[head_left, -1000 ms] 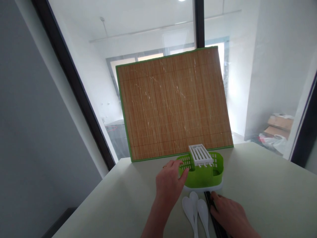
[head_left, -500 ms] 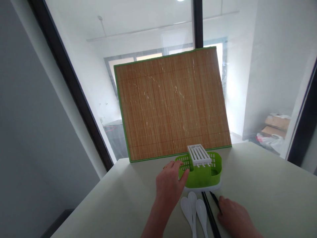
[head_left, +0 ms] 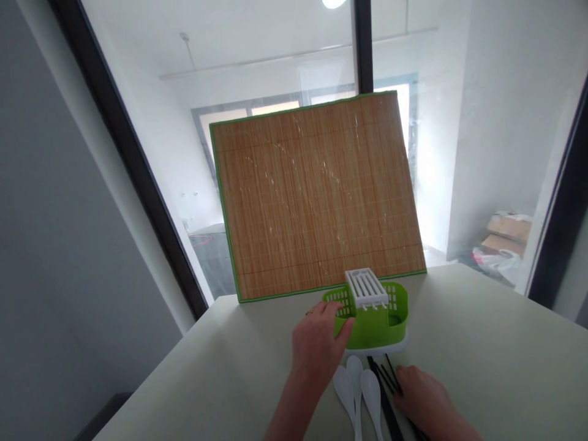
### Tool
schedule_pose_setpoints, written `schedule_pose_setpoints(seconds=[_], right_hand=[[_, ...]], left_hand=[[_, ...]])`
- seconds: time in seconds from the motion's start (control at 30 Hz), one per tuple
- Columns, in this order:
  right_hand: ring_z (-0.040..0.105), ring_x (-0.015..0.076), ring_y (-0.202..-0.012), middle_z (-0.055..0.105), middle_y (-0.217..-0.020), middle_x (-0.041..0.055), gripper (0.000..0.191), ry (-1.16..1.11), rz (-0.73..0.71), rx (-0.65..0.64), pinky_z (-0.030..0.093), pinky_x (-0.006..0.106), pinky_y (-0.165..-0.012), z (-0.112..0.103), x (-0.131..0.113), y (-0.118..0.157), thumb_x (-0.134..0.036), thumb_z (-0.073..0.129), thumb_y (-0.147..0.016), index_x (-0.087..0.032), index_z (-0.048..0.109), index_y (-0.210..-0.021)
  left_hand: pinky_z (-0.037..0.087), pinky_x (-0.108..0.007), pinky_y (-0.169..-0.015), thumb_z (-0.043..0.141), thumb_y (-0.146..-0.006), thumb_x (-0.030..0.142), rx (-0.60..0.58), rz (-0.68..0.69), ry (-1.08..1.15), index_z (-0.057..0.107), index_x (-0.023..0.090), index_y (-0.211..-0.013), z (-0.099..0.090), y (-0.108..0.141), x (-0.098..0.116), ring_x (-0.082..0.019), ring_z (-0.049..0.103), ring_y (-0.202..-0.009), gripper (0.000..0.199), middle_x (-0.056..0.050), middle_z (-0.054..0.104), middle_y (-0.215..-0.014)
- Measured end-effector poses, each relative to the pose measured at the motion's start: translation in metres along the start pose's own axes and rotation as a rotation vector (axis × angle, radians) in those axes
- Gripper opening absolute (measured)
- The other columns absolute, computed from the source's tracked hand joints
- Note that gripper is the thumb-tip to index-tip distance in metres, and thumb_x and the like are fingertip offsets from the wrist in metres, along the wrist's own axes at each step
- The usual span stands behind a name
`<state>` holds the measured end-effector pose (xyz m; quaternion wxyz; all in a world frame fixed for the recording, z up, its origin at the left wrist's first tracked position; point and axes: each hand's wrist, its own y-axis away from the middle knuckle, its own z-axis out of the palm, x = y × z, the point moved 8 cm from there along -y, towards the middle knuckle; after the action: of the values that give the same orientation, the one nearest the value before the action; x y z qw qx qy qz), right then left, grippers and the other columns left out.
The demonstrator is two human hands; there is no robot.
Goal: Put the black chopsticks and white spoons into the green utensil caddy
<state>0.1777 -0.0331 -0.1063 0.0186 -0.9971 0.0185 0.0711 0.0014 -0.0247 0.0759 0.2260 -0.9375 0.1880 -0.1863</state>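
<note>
A green utensil holder (head_left: 370, 334) stands on the table, with a white slatted rack (head_left: 366, 286) across its top and a white base. My left hand (head_left: 316, 343) is at its left end, thumb in front and fingers over the rim, gripping it. In front of the holder lie three white spoons (head_left: 371, 392) side by side. Right of them are thin black chopsticks (head_left: 388, 380), their tips fanned apart. My right hand (head_left: 425, 401) is closed on some of these chopsticks, its fingertips partly hidden. Other chopsticks lie close together beside the spoons.
The pale table (head_left: 215, 380) narrows toward the back. A bamboo mat (head_left: 316, 202) with green edging leans upright against the glass behind the holder. Dark window frames (head_left: 365, 49) rise at the back. Beyond the glass, cardboard boxes (head_left: 509, 229) are piled at the right.
My right hand has moved slightly left, closer to the spoons, and more chopstick tips now show fanned beside it. The left hand stays at the holder's end. The view has shifted a little.
</note>
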Motion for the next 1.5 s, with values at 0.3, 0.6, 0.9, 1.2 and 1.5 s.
schedule_pose_setpoints(seconds=[0.3,0.6,0.9,1.2,1.5], right_hand=[[0.067,0.0313,-0.082,0.071,-0.086,0.0159,0.024,0.004,-0.043,-0.027,0.042,0.033,-0.061,0.001,-0.004,-0.003,-0.007,0.049,-0.066,-0.014,0.066,-0.081],[0.064,0.0211,-0.07,0.068,-0.075,0.0072,0.015,-0.121,-0.155,0.0,0.04,0.028,-0.06,-0.046,0.012,0.0,-0.012,0.044,-0.074,-0.019,0.056,-0.078],[0.055,0.0138,-0.057,0.057,-0.068,-0.0028,0.016,-0.687,-0.313,0.226,0.043,0.026,-0.057,-0.139,0.02,0.027,-0.035,0.032,-0.093,-0.023,0.042,-0.098],[0.058,0.0134,-0.062,0.062,-0.077,0.0001,0.016,-0.76,-0.33,0.25,0.047,0.026,-0.06,-0.13,0.032,0.028,-0.033,0.033,-0.093,-0.022,0.045,-0.096],[0.055,0.0134,-0.065,0.058,-0.076,0.0009,0.021,-0.743,-0.422,0.229,0.046,0.025,-0.061,-0.13,0.018,0.038,-0.031,0.037,-0.092,-0.02,0.053,-0.085]], left_hand=[[0.04,-0.027,-0.066,0.045,-0.087,0.04,-0.008,0.011,-0.016,0.056,0.026,-0.107,0.002,0.001,0.002,-0.018,0.059,-0.085,0.027,-0.002,0.063,-0.102],[0.041,-0.028,-0.068,0.045,-0.086,0.039,-0.012,0.046,0.02,0.056,0.025,-0.105,0.008,0.0,0.004,-0.018,0.059,-0.084,0.026,-0.002,0.063,-0.102],[0.043,-0.029,-0.072,0.052,-0.083,0.038,-0.11,0.13,0.183,0.058,0.024,-0.103,0.039,0.003,0.022,-0.017,0.059,-0.082,0.025,-0.001,0.065,-0.098],[0.047,-0.029,-0.077,0.058,-0.078,0.035,-0.334,0.247,0.456,0.049,0.03,-0.124,0.105,0.028,0.069,-0.014,0.059,-0.078,0.046,0.001,0.063,-0.105],[0.045,-0.019,-0.065,0.055,-0.08,0.023,-0.316,0.167,0.778,0.064,0.023,-0.099,0.12,0.031,0.078,-0.011,0.057,-0.075,0.021,0.001,0.065,-0.089]])
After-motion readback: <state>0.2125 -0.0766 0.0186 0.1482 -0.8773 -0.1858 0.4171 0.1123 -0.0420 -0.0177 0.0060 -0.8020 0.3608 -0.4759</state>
